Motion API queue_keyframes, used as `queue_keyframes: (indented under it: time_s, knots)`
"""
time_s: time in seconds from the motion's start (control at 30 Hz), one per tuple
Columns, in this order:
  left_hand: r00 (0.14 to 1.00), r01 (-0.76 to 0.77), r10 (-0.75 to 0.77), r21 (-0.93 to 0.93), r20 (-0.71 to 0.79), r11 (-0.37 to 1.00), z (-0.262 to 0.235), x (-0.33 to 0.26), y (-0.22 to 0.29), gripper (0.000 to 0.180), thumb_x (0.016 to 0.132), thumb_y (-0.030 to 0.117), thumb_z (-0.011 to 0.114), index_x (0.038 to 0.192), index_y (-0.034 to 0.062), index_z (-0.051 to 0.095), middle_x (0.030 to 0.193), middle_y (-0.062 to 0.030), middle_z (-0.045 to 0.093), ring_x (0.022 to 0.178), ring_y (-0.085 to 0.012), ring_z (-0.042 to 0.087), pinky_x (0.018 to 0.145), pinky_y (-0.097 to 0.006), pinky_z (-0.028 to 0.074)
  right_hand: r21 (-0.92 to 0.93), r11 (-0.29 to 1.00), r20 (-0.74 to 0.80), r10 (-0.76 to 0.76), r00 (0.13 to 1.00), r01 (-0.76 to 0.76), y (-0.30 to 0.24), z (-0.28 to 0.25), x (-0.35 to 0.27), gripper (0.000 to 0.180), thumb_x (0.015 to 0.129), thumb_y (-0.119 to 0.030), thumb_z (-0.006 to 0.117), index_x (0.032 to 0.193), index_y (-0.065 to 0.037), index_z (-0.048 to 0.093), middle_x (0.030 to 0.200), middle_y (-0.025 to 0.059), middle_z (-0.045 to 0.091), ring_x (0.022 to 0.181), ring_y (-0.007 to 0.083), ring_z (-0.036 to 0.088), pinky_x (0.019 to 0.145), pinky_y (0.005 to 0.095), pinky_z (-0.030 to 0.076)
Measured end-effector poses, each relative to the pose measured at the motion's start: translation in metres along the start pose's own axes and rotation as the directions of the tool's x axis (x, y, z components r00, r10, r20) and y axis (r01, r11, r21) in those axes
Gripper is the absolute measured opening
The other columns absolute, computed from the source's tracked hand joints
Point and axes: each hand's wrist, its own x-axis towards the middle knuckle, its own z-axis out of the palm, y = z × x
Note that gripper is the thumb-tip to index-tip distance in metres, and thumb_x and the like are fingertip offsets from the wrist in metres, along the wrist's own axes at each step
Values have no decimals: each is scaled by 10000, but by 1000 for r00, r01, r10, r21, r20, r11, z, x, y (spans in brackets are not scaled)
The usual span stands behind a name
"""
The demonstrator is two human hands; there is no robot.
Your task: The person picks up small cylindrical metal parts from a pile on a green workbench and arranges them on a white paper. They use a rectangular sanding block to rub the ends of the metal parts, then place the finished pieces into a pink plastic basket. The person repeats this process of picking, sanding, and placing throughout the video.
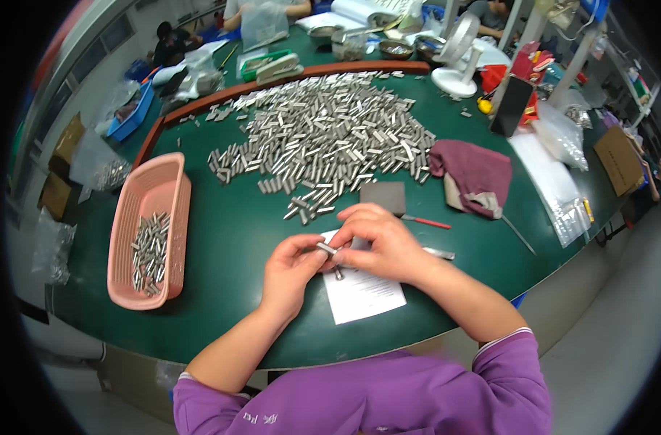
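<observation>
My left hand (290, 270) and my right hand (380, 241) meet over a white sheet of paper (363, 293) on the green table (229, 232). Between the fingertips of both hands sits a small silver metal cylinder (326, 249). Another small metal piece (339, 273) lies on the paper just below the hands. A big heap of the same silver cylinders (327, 134) spreads across the table beyond my hands. The right palm hides whatever lies under it.
A pink plastic basket (151, 190) with several cylinders stands at the left. A grey block (383, 196), a red-handled tool (426, 222), a maroon cloth (472, 174) and clear plastic bags (555, 185) lie to the right. A white fan (457, 58) and other people are at the back.
</observation>
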Motion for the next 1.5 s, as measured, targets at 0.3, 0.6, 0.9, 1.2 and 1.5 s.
queue_keyframes:
  time_s: [0.3, 0.6, 0.9, 1.2, 1.5]
  knots:
    - [995, 96, -95, -75, 18, 993, 2, 4, 6, 219, 928, 5, 604, 1145, 5, 580, 1103, -109, 642, 976, -202, 672, 840, -307, 583, -230, 971, -43, -78, 996, 66, -11, -9, -1, 219, 763, -252, 764, 926, -125, 691, 949, 29, 644, 1095, 278, 573, 944, 420, 425]
    - [993, 99, -109, -171, -49, 980, -7, 8, 8, 224, 933, 32, 598, 1156, 48, 587, 1066, -85, 649, 994, -202, 656, 872, -299, 567, -620, 747, 88, 370, 925, -240, -17, -76, -18, 137, 758, -207, 708, 851, -106, 707, 821, 56, 663, 771, 268, 658, 695, 397, 518]
    - [991, 127, -132, -124, -32, 984, -5, 9, 10, 319, 925, 26, 619, 1239, 33, 558, 1092, -80, 639, 1020, -191, 645, 909, -291, 550, -650, 712, 82, 412, 907, -265, -9, -70, -18, 143, 765, -219, 696, 834, -94, 703, 819, 74, 685, 792, 278, 665, 718, 394, 521]
    - [990, 125, -129, -78, -50, 989, -5, 9, 10, 342, 941, 60, 617, 1273, 21, 543, 1101, -64, 629, 962, -160, 641, 857, -271, 558, -602, 752, 206, 472, 857, -269, -11, -66, -17, 148, 720, -206, 665, 767, -66, 672, 781, 115, 673, 762, 307, 654, 695, 415, 512]
    - [995, 95, -95, -4, 17, 995, -4, 10, 8, 348, 937, 55, 616, 1277, 22, 549, 1101, -67, 636, 963, -153, 648, 858, -261, 555, -588, 748, 167, 484, 859, -307, -10, -68, -18, 146, 712, -168, 668, 790, -45, 665, 767, 110, 670, 731, 289, 655, 683, 392, 515]
